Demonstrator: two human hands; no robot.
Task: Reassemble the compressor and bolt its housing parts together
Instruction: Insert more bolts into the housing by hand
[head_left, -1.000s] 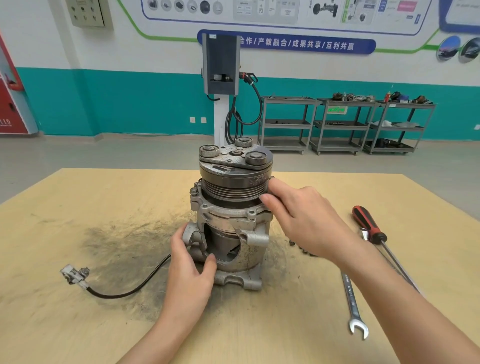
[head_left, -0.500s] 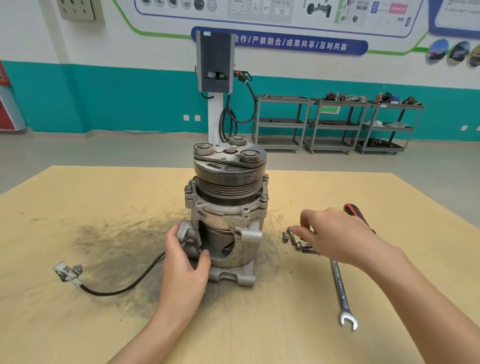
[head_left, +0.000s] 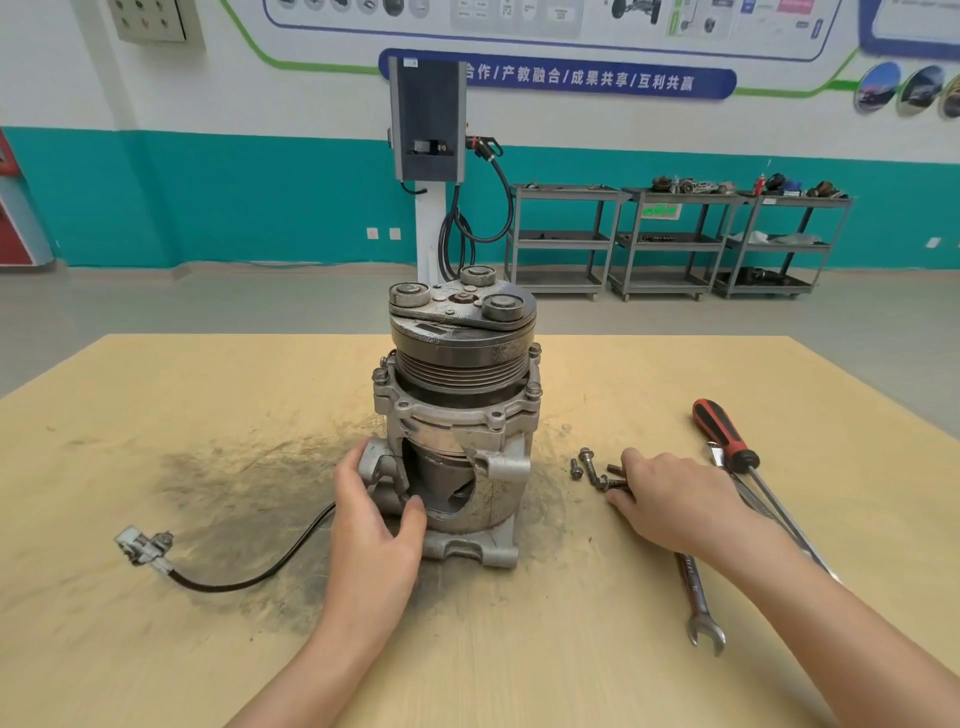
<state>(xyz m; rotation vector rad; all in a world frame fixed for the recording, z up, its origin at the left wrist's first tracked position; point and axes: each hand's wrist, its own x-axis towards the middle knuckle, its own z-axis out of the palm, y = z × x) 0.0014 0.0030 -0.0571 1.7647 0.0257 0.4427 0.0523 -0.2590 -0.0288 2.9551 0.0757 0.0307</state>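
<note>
Standing upright on the scuffed tan wooden table (head_left: 156, 415), the grey cast-metal compressor (head_left: 457, 431) with its dark grooved pulley on top is steadied by the left hand (head_left: 376, 530), whose fingers curl round a mounting lug on the lower housing while the thumb presses against the edge of the cut-out window. How far those fingers wrap behind the lug cannot be seen, since the palm covers it.

Trailing out from under that same hand, a thin black cable (head_left: 249, 571) runs away from the housing to a small grey plug (head_left: 143, 545) lying on a dark grimy smear of the tabletop.

On the other side of the compressor, the right hand (head_left: 670, 499) lies low on the table with its fingertips at a loose cluster of short steel flanged bolts (head_left: 589, 467). The fingers are bent over the nearest bolt, but the knuckles hide the tips, so whether one is actually pinched cannot be told. How many bolts lie under the hand is likewise hidden.

Just beyond the right wrist, a long screwdriver with a red-and-black handle (head_left: 724, 431) lies on the table, its shaft passing behind the forearm. A silver open-ended spanner (head_left: 698, 603) emerges from under the same forearm, its upper end covered.
</note>
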